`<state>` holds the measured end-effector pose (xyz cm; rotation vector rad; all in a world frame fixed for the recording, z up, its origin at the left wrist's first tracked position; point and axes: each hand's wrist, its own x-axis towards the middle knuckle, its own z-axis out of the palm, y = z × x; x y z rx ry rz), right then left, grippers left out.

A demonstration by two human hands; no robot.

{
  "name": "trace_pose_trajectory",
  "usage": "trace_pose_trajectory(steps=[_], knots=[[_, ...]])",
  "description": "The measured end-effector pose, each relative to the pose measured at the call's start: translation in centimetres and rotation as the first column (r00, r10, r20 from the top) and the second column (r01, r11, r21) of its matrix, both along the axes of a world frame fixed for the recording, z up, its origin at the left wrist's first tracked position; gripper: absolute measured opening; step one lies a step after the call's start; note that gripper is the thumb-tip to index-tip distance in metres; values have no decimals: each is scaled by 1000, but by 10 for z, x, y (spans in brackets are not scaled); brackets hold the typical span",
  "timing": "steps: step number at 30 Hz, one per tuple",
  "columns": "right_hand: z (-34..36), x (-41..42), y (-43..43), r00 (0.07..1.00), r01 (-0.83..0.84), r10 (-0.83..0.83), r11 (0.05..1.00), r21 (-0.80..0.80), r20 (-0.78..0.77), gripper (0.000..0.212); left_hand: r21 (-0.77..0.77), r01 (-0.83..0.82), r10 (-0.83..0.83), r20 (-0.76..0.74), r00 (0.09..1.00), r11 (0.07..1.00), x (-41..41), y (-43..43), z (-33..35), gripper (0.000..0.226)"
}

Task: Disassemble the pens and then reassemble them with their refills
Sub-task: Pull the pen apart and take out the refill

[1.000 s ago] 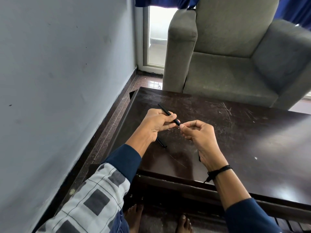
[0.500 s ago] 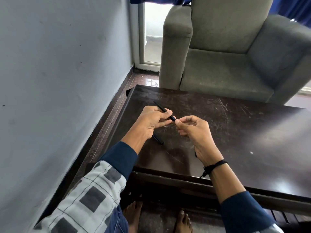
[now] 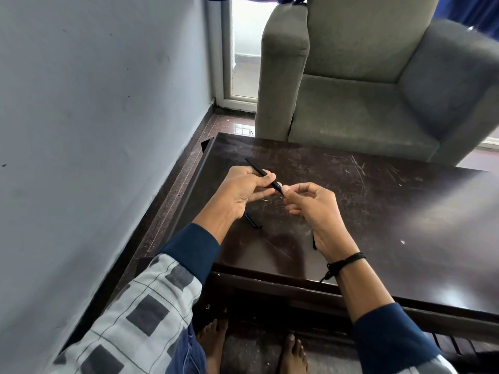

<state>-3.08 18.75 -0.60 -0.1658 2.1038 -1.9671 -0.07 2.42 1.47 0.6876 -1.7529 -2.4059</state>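
Left grip: the left hand (image 3: 243,194) is curled round the pen (image 3: 259,170), with thumb and forefinger closed across the barrel.
Right grip: the right hand (image 3: 317,211) pinches the pen's near end between thumb tip and forefinger tip. Its other fingers hang loosely bent and hold nothing that shows.
Pen place: held in the air between both hands, over the left-centre of the table (image 3: 378,211).
Change: very little. The same two grips sit on the same pen as a second ago, and the short stretch of barrel showing between the hands looks no longer or shorter. The right hand's spare fingers look a little looser. The rest of the apparent shift comes from the head moving.
Meaning: no part has come free or gone home in that second, so this joint is probably still being worked. Whether it is being undone or done up cannot be told.
Axis: a diagonal running from far-left to near-right.
Pointing: the free end sticks out past the left hand toward the table's far-left corner. The other end is buried in the right fingertips, so which end is the writing tip cannot be told.
Loose parts: a short dark piece (image 3: 252,222) lies on the table under the left hand, half hidden. A dark sliver (image 3: 314,242) shows beside the right wrist. What either one is cannot be made out.
Beyond: a grey armchair (image 3: 364,112) stands behind the table.
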Motion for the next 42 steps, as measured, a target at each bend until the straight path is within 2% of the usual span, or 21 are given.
trace_pose_trajectory(steps=[3,8,15,22,28,34,37,40,42], knots=[[0,-1,0,999,-11,11,1000,0,34,16,8,-2,2,-1,1000,1000,0,0,1,11],[0,-2,1,1000,-11,11,999,32,-11,7,8,10,-10,1,1000,1000,1,0,0,11],[1,1,0,999,-11,11,1000,-9,35,18,4,-5,5,-3,1000,1000,0,-1,0,11],[0,-1,1,1000,-1,1,1000,17,-10,7,6,12,-12,-3,1000,1000,0,0,0,8],[0,0,0,999,7,-7,1000,-3,40,19,5,-2,2,-9,1000,1000,0,-1,0,10],[-2,-2,0,1000,14,-14,1000,22,-14,7,13,7,-7,-7,1000,1000,1,0,1,8],[-2,-2,-1,999,22,-22,1000,9,-26,10,5,2,-2,-6,1000,1000,1,-1,2,10],[-1,0,-1,999,21,-21,1000,-17,31,22,-2,-6,6,-9,1000,1000,1,-1,2,10],[0,0,-2,999,13,-12,1000,-15,51,22,-4,-3,3,-8,1000,1000,1,-1,2,11]])
